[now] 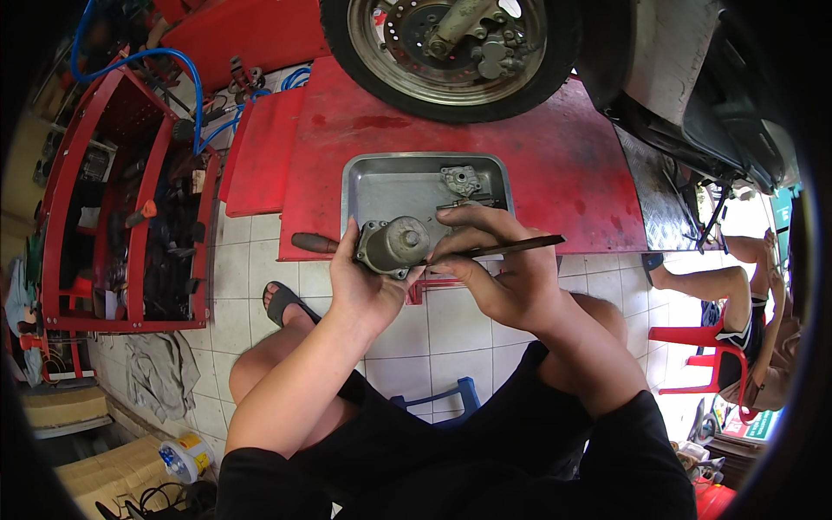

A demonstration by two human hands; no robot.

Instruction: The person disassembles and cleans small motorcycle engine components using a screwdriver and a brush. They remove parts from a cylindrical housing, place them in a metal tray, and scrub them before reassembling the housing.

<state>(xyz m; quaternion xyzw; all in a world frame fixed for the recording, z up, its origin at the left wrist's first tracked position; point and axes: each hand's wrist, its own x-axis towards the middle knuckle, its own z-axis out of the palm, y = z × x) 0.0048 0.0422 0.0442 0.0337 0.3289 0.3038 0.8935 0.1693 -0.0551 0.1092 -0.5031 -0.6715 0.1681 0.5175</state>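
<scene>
My left hand is wrapped around a grey metal motor housing, a round can with a bolt flange, tilted toward me. Between the fingers of my right hand is a thin, dark, flat stick-like tool. Its far end sticks out to the right; the near end meets the rim of the housing, partly hidden by my fingers. Just beyond both hands sits a shallow steel tray. Inside it are a cast metal cover and some small parts. A dark tool handle pokes out left of my left hand.
The tray stands on a red lift platform, below a motorcycle wheel. To the left is a red tool cart with a blue air hose. Another person sits at the right on a red chair.
</scene>
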